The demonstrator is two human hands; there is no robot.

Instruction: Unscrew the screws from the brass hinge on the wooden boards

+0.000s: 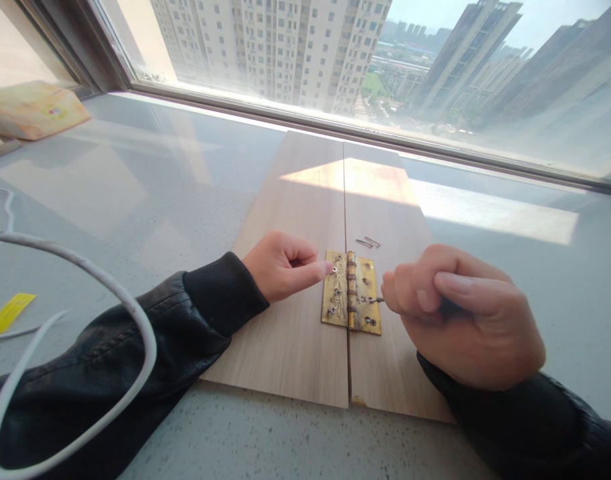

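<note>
A brass-coloured butt hinge (352, 293) lies open across the seam between two pale wooden boards (290, 333). Cross-head screws sit in its left leaf, and screws also show in the lower right leaf. My right hand (470, 313) is closed around a screwdriver (378, 300); its thin metal shaft points left to the right leaf, and its handle is mostly hidden in the fist. My left hand (288, 267) has its fingers curled in, with the thumb tip at the left leaf beside an upper screw. Nothing shows in its grasp.
Loose screws (368, 242) lie on the right board above the hinge. A white cable (135, 313) loops over the left sleeve, near a yellow tag (11, 313). At the far left sits a yellowish packet (35, 110). The speckled counter (245, 440) runs back to a window.
</note>
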